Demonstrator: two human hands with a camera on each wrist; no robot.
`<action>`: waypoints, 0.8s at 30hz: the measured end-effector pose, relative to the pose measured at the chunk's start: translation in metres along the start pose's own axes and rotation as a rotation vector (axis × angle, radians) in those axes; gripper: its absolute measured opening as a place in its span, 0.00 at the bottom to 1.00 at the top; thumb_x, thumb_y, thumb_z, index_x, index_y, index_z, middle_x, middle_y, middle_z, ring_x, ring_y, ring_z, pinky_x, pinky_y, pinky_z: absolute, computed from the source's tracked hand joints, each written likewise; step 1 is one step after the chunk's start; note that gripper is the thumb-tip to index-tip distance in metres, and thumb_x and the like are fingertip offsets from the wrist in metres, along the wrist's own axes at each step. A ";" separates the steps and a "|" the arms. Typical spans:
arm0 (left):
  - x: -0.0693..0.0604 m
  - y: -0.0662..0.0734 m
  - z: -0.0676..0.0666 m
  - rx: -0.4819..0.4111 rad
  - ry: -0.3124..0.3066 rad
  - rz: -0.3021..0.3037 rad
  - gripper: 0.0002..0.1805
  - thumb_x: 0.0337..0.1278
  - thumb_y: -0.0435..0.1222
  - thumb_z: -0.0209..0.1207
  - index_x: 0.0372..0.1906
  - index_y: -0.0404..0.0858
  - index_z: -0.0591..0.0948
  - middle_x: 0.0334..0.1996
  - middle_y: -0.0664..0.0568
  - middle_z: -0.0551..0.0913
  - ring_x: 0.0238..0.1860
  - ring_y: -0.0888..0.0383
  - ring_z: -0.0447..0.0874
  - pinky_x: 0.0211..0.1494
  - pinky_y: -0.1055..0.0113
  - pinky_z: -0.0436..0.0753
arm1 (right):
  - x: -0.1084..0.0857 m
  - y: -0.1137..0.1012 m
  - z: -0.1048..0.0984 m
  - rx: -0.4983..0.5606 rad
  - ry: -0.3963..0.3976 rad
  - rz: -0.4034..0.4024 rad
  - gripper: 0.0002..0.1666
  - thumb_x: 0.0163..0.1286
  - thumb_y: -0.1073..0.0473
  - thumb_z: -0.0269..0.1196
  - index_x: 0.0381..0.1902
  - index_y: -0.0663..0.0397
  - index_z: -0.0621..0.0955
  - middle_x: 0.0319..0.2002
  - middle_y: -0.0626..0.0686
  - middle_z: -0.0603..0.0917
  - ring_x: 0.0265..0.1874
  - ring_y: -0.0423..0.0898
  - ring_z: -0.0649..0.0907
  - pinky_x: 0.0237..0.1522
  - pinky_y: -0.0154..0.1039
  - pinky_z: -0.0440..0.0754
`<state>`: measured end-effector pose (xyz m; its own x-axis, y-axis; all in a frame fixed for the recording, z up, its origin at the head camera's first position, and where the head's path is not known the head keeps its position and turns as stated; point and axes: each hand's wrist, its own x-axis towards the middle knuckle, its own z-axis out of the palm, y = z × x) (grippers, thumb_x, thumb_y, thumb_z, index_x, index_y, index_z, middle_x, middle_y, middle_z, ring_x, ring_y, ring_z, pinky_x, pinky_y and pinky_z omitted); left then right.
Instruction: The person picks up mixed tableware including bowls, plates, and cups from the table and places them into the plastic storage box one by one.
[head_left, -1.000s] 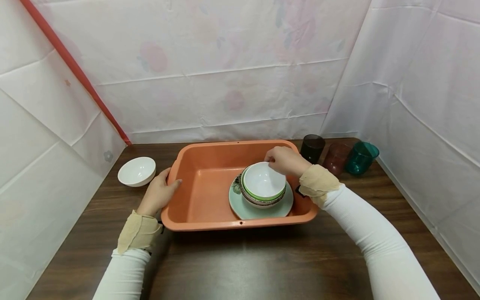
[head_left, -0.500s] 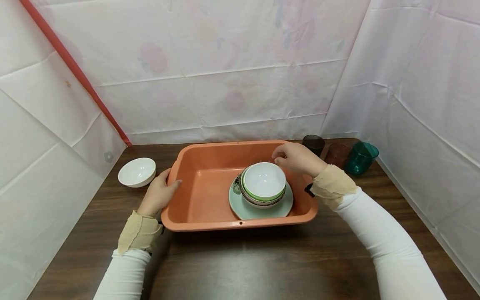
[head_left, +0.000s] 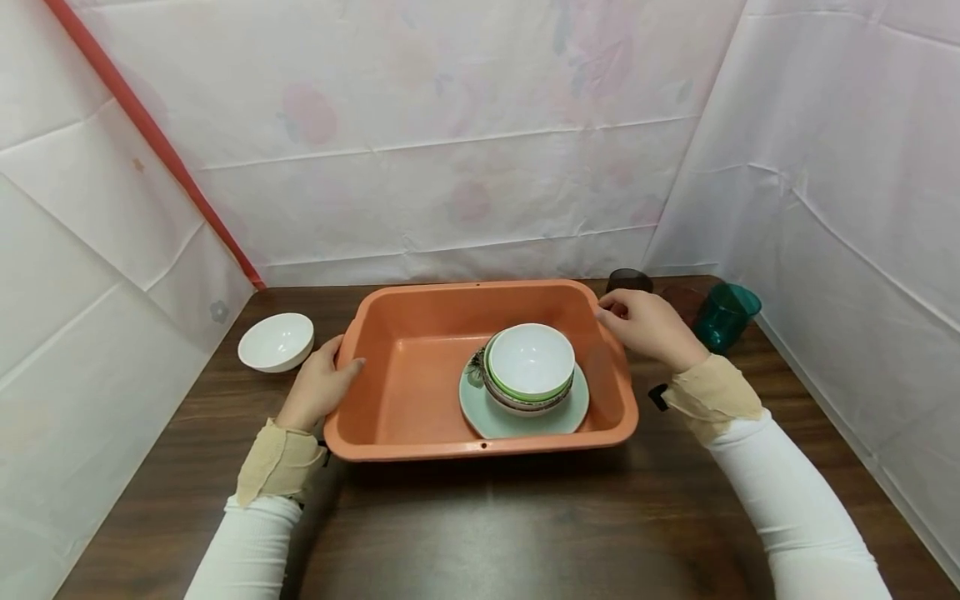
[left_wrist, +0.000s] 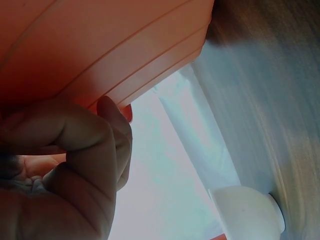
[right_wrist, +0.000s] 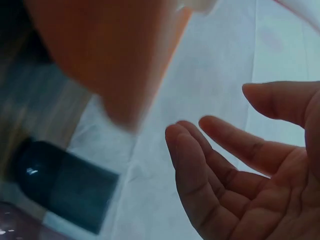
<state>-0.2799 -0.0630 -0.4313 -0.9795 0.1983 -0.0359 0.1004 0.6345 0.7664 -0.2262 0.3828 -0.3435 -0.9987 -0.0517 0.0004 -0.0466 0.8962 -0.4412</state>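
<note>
An orange plastic basin (head_left: 420,367) sits on the table, and my left hand (head_left: 318,387) grips its left rim. The thumb lies over the rim while the fingers curl under it in the left wrist view. My right hand (right_wrist: 240,170) is apart from the basin in the right wrist view, fingers loosely curled around nothing; from the head it appears at the basin's right rim. Inside the basin, a pale green plate (head_left: 480,417) carries a stack of bowls, with a white bowl (head_left: 531,358) on top and a green rim below it.
Another white bowl (head_left: 276,342) stands left of the basin. Beyond the right hand are a dark cup (head_left: 630,281), a reddish cup (head_left: 681,298) partly hidden by the hand, and a teal cup (head_left: 724,318). Sheeted walls border the wooden table (head_left: 487,525).
My right hand has let go of the top white bowl and moved right, from above the stack to the basin's right rim. The left hand stays at the left rim.
</note>
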 end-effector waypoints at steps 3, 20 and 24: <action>0.000 0.001 0.001 -0.004 -0.002 0.002 0.33 0.70 0.39 0.51 0.73 0.27 0.58 0.60 0.30 0.74 0.53 0.41 0.80 0.55 0.49 0.81 | -0.006 0.012 0.005 0.014 0.032 0.027 0.25 0.75 0.45 0.55 0.59 0.57 0.78 0.40 0.57 0.84 0.32 0.49 0.80 0.35 0.42 0.79; 0.001 -0.001 0.001 0.013 0.008 0.008 0.33 0.70 0.39 0.51 0.73 0.26 0.58 0.60 0.29 0.74 0.53 0.39 0.80 0.57 0.47 0.80 | 0.001 0.030 0.045 0.133 0.043 0.114 0.37 0.74 0.44 0.54 0.68 0.67 0.67 0.50 0.65 0.83 0.34 0.47 0.86 0.41 0.46 0.86; 0.000 -0.001 -0.001 0.025 0.010 0.014 0.33 0.70 0.39 0.52 0.72 0.26 0.59 0.59 0.29 0.75 0.52 0.40 0.81 0.56 0.48 0.80 | 0.002 0.030 0.049 0.163 0.049 0.105 0.34 0.75 0.47 0.54 0.67 0.67 0.68 0.46 0.66 0.84 0.29 0.45 0.86 0.36 0.43 0.86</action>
<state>-0.2802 -0.0643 -0.4315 -0.9796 0.2001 -0.0191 0.1182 0.6501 0.7506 -0.2287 0.3879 -0.4004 -0.9979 0.0630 -0.0114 0.0579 0.8122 -0.5805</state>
